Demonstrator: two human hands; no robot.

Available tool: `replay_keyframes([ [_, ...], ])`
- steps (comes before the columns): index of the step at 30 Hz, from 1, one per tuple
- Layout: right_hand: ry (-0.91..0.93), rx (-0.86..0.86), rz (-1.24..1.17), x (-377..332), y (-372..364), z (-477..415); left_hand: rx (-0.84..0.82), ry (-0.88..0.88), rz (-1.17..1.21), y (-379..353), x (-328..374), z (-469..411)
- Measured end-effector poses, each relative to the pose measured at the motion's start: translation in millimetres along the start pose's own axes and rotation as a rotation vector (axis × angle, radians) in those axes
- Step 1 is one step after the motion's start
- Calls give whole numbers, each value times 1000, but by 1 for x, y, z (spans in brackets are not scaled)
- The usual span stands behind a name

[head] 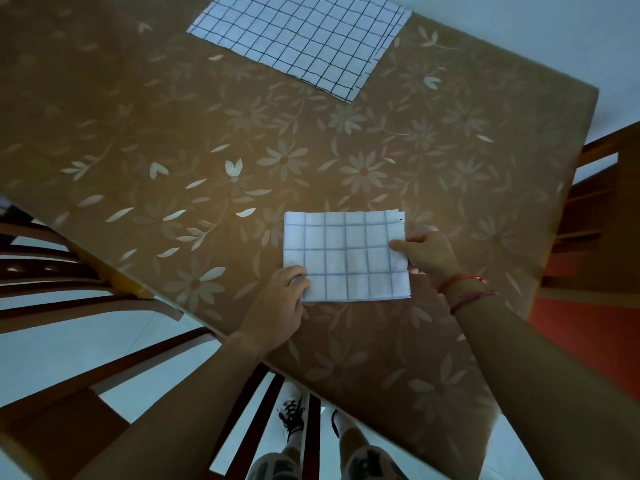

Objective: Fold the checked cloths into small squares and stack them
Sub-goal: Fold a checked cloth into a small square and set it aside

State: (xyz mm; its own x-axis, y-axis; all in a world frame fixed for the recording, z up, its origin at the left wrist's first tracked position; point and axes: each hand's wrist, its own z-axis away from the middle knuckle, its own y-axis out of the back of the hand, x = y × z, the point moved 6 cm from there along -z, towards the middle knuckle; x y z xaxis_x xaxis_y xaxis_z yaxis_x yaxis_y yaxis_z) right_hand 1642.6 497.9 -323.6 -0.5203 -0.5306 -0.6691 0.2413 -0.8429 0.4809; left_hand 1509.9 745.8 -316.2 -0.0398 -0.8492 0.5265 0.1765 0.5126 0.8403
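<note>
A folded white checked cloth (346, 254) lies as a small rectangle near the table's front edge. My left hand (280, 303) pinches its lower left corner. My right hand (426, 254) grips its right edge, thumb on top. A pile of larger, flatter checked cloths (301, 39) lies at the far side of the table, well away from both hands.
The table (173, 133) wears a brown cloth with pale flowers. Wooden chairs stand at the left (69, 289), under the front edge (263, 410) and at the right (588, 202). My feet in shoes (294, 420) show below on a pale floor.
</note>
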Motion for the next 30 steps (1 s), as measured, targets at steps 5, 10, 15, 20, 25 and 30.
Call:
replay_keyframes([
  [5,57,28,-30,-2,5,8,27,0,7,4,2,1],
  [10,-16,101,-234,5,13,31,53,-11,19,6,10,3],
  [15,-95,166,-491,20,13,57,51,-35,52,0,30,5],
  [20,-206,214,-700,37,7,80,56,10,18,-10,43,10],
  [25,-340,192,-896,53,-16,96,54,25,-17,-15,65,18],
  [30,-423,13,-1032,49,-48,114,60,74,157,-23,71,19],
])
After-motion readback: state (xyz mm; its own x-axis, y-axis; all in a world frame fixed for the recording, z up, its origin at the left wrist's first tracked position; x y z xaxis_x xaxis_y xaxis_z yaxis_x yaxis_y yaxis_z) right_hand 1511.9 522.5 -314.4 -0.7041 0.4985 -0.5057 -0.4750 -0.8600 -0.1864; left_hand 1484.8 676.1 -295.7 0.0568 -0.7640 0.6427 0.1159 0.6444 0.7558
